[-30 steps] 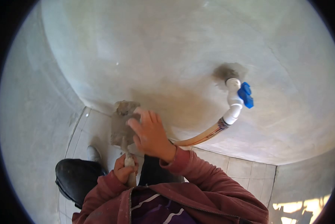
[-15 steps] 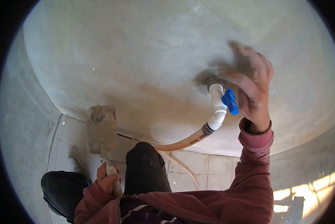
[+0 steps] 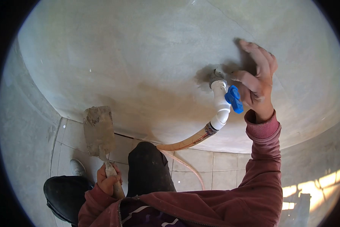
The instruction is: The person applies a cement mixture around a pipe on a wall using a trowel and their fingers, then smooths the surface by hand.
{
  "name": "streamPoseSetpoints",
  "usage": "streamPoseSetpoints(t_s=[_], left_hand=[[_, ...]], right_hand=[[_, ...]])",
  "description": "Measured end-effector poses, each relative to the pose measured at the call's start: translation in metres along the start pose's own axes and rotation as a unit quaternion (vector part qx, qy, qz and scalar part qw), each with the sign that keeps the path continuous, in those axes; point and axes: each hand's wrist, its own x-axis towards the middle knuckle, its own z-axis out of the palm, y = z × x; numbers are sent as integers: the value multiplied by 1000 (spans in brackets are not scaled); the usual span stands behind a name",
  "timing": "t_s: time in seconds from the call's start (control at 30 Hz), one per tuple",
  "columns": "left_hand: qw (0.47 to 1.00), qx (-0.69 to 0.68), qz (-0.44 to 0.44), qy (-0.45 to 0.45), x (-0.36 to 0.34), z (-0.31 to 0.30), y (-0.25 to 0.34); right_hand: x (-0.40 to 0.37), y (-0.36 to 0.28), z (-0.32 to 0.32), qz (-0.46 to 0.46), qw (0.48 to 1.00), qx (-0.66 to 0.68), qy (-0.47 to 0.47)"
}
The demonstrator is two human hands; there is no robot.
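Observation:
My left hand point(image 3: 108, 179) is wrapped round the handle of a trowel point(image 3: 98, 130). Its rectangular blade is smeared with grey and points up, low in front of the wall point(image 3: 139, 56). Higher up, my right hand point(image 3: 259, 75) is open beside a white pipe fitting point(image 3: 220, 99), its fingers apart and bent, with pale dust on them. A blue valve handle point(image 3: 234, 99) sits just left of its palm. Grey mortar point(image 3: 217, 76) rings the pipe where it enters the wall, and a damp dark patch surrounds it.
A clear yellowish hose point(image 3: 189, 143) runs from the fitting down to the left. A thinner hose point(image 3: 187, 165) lies on the tiled floor point(image 3: 223, 174). My bent knees point(image 3: 149, 166) are close to the wall. Sunlight falls on the surface at lower right.
My right hand has drawn slightly right, away from the mortar at the pipe's base, uncovering more of it. The trowel stays in my left hand, and the view has shifted a little.

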Motion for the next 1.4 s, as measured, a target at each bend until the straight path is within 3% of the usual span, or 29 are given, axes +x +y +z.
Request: streamPoseSetpoints(t_s=[0.07,0.13,0.37,0.43,0.5,0.53,0.57,0.6,0.63,0.67,0.7,0.77,0.8,0.83,0.87,0.9,0.97,1.0,1.03,1.07,1.1,1.17,1.2,1.3,1.37,1.4], left_hand=[[1000,5,1,-1,2,-2,-3],[1000,13,-3,-2,1,-2,-2],[1000,14,9,-7,1,-2,-2],[1000,15,16,-4,1,0,-1],[999,10,48,-11,0,1,0],[999,13,50,-12,-1,0,1],[998,-12,63,-7,0,1,0],[997,-35,76,-3,1,2,-1],[997,-27,79,-5,2,3,-3],[994,-8,113,1,6,4,-7],[989,11,148,6,9,2,-11],[985,49,168,-7,15,-7,-19],[980,86,181,-3,19,-7,-23],[974,121,192,0,22,-9,-30],[981,124,146,7,21,-24,-46],[980,130,147,8,17,-20,-39],[979,205,10,4,10,-4,-20],[901,428,-38,-62,13,-24,-10],[901,429,-34,-57,10,-14,13],[843,527,-27,-98,3,8,53],[776,615,-24,-138,3,29,85],[749,590,295,-56,18,66,115],[664,614,424,-33,30,93,137],[442,672,593,38,75,134,172],[343,678,644,91,112,152,175],[344,677,644,93,127,160,176]], right_hand=[[-1,0,2,6,998,36,50],[5,-12,-1,7,998,-58,-19],[-2,-7,-10,-6,998,-52,-26],[-16,-7,-16,74,980,73,168],[-28,-45,-22,120,930,145,316],[-37,-77,-30,167,902,241,318],[-52,-98,-29,167,783,547,246],[-61,-112,-22,45,810,569,131],[-57,-140,-16,58,840,537,52],[-72,-189,20,144,798,585,30],[-72,-222,33,201,760,612,-83],[-89,-287,67,229,646,707,-173],[-87,-302,73,226,646,711,-162],[-85,-313,76,269,587,740,-190],[-86,-320,78,310,523,763,-220],[-91,-324,82,308,522,766,-215],[-107,-330,96,367,525,720,-267],[-119,-333,101,363,527,722,-265],[-136,-335,104,351,569,698,-256],[-148,-339,108,338,610,673,-248],[-156,-344,112,330,611,674,-252],[-173,-357,108,363,565,684,-285],[-177,-362,106,359,564,684,-291],[-179,-367,105,378,533,670,-351],[-175,-365,102,407,523,673,-328],[-176,-365,100,406,524,672,-330]])
